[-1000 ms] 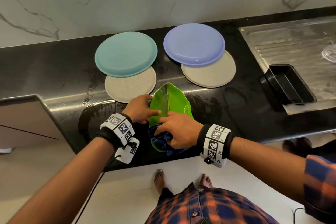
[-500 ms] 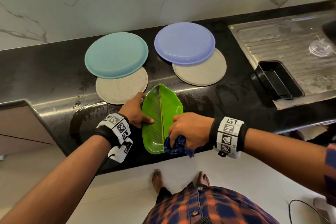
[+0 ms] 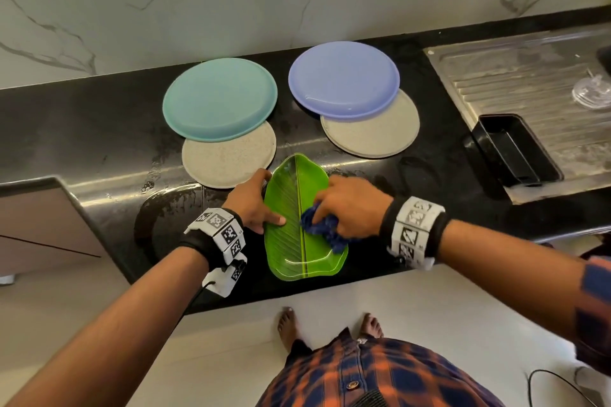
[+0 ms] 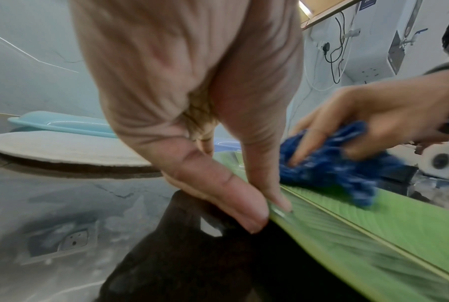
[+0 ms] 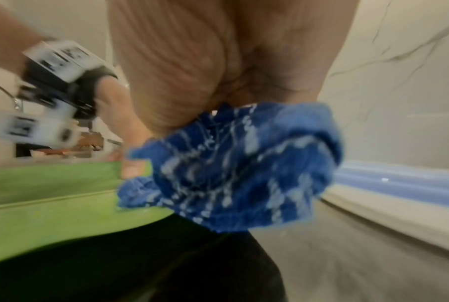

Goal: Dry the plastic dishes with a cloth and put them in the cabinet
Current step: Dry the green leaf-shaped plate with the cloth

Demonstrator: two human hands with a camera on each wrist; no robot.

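Left wrist view alone: left hand (image 4: 205,126) pinching leaf plate (image 4: 373,224) rim

Right wrist view smeared by motion: blue cloth (image 5: 233,169) soft, its pattern unreadable; green leaf-shaped plate (image 5: 50,196) a blur, cut by the picture's left edge. Right hand (image 3: 350,205) covers most of the cloth in the head view, fingers under it hidden. Left hand (image 4: 192,85) blocks the centre of the left wrist view. Two speckled beige plates at the back of the worktop (image 3: 99,129) partly hidden under the teal plate (image 3: 220,97) and the blue plate (image 3: 344,78). Clear object (image 3: 593,92) on the steel drainboard (image 3: 515,76) cut by the right edge, unidentifiable.
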